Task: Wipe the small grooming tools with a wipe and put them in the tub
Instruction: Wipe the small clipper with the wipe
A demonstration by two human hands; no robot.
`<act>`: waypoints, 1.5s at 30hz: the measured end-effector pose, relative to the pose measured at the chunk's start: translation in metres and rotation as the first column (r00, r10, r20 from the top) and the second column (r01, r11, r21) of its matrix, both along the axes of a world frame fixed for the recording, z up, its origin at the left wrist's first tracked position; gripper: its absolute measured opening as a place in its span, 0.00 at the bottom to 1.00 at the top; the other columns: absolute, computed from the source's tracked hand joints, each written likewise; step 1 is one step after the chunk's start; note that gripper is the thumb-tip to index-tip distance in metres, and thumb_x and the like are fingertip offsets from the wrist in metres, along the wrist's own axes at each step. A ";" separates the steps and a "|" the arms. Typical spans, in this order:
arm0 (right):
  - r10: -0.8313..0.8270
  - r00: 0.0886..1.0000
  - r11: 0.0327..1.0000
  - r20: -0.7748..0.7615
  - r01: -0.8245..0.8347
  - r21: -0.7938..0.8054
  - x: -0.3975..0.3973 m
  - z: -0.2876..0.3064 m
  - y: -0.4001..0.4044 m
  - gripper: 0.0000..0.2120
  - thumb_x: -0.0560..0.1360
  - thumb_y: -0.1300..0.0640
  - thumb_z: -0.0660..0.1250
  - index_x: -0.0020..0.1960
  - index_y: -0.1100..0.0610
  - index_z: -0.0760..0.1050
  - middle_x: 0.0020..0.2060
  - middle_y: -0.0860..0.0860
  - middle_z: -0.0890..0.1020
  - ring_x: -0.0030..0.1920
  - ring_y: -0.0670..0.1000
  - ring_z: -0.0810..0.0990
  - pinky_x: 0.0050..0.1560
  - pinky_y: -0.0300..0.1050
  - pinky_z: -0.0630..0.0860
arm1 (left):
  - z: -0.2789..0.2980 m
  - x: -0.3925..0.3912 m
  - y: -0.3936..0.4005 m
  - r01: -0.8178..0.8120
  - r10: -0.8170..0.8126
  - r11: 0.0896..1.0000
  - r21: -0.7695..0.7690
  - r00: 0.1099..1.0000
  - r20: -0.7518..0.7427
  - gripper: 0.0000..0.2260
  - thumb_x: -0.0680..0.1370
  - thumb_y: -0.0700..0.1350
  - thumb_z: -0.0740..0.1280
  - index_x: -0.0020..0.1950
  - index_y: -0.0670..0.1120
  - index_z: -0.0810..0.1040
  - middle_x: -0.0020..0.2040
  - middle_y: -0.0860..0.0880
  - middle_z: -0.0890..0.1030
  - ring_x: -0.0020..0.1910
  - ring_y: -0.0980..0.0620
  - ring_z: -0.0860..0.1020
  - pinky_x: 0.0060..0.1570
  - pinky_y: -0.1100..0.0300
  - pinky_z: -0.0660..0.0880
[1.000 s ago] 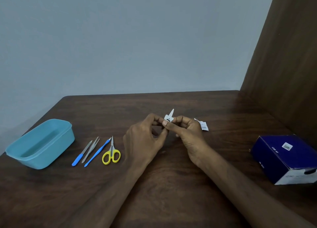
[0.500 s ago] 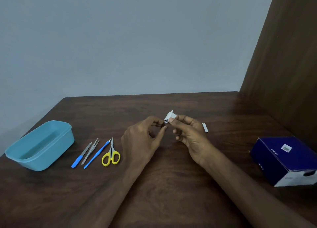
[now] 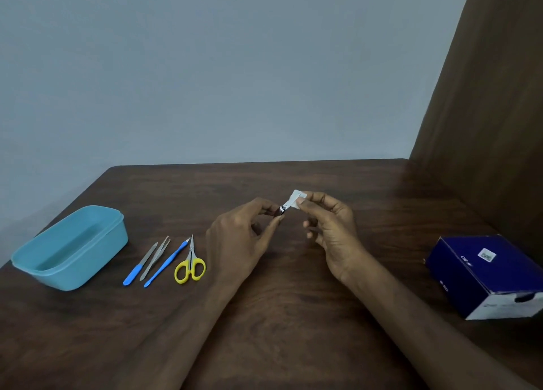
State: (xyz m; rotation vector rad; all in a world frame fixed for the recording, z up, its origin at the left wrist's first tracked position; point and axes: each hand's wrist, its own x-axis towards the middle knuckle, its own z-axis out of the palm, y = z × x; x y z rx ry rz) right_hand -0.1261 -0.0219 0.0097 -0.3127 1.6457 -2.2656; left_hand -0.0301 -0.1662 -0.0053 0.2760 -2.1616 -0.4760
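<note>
Above the table's middle my left hand pinches one end of a small metal tool. My right hand pinches a white wipe wrapped round the tool's other end, so most of the tool is hidden. To the left, in a row on the table, lie a blue-handled nail file, grey tweezers, a thin blue-handled tool and yellow-handled scissors. The teal tub stands at the far left with nothing visible inside.
A dark blue cardboard box sits at the right edge of the brown wooden table. A brown wooden panel rises on the right, and a grey wall stands behind the table.
My hands have drawn slightly apart, baring the tool's metal end at my left fingertips. The wipe now sits at my right fingertips. The torn white scrap behind my right hand is no longer visible.
</note>
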 end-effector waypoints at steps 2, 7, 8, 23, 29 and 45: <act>0.025 1.000 0.999 0.003 -0.025 0.029 -0.001 -0.001 0.001 0.03 0.76 0.60 0.76 0.48 0.53 0.85 0.40 0.45 0.86 0.31 0.44 0.75 0.31 0.39 0.69 | 0.000 0.000 0.000 0.004 -0.004 1.000 -0.002 1.000 0.004 0.06 0.77 0.57 0.77 0.51 0.59 0.84 0.37 0.62 0.84 0.34 0.59 0.80 0.30 0.66 0.65; 0.021 0.999 0.999 -0.026 -0.020 0.043 0.000 -0.003 -0.001 0.03 0.77 0.60 0.76 0.49 0.54 0.85 0.41 0.47 0.87 0.30 0.44 0.75 0.30 0.39 0.69 | -0.002 -0.002 -0.002 0.011 -0.011 1.000 0.009 1.000 -0.013 0.06 0.77 0.56 0.77 0.52 0.59 0.84 0.38 0.63 0.84 0.32 0.60 0.79 0.30 0.61 0.70; -0.007 1.000 1.000 -0.027 0.008 0.025 -0.002 -0.002 -0.001 0.03 0.77 0.60 0.76 0.50 0.55 0.86 0.40 0.48 0.86 0.30 0.43 0.75 0.29 0.38 0.69 | -0.003 -0.003 -0.002 0.016 -0.016 1.000 0.014 1.000 -0.013 0.06 0.77 0.56 0.77 0.52 0.59 0.84 0.38 0.64 0.83 0.32 0.60 0.79 0.30 0.60 0.72; -0.148 0.969 0.989 -0.197 0.144 -0.035 -0.008 -0.003 0.006 0.02 0.77 0.59 0.76 0.47 0.53 0.84 0.39 0.47 0.86 0.28 0.43 0.72 0.27 0.36 0.66 | -0.006 -0.004 -0.006 0.034 -0.035 0.999 0.018 0.998 0.043 0.06 0.79 0.58 0.75 0.54 0.60 0.84 0.40 0.60 0.85 0.38 0.59 0.81 0.33 0.57 0.76; -0.053 0.969 0.992 -0.243 0.079 0.096 -0.003 -0.011 -0.003 0.06 0.76 0.58 0.78 0.43 0.53 0.81 0.43 0.49 0.86 0.29 0.44 0.75 0.28 0.38 0.70 | -0.007 -0.005 -0.008 0.050 -0.052 0.998 0.027 0.998 0.041 0.06 0.78 0.57 0.76 0.53 0.60 0.84 0.39 0.60 0.85 0.37 0.58 0.81 0.33 0.58 0.75; 0.021 0.979 0.990 -0.205 0.008 0.142 -0.009 -0.011 0.003 0.16 0.76 0.58 0.79 0.61 0.54 0.79 0.41 0.52 0.87 0.27 0.46 0.76 0.26 0.39 0.69 | -0.007 -0.005 -0.007 0.028 -0.027 1.000 -0.006 0.997 0.068 0.06 0.79 0.58 0.75 0.53 0.59 0.84 0.40 0.59 0.85 0.36 0.57 0.80 0.33 0.59 0.74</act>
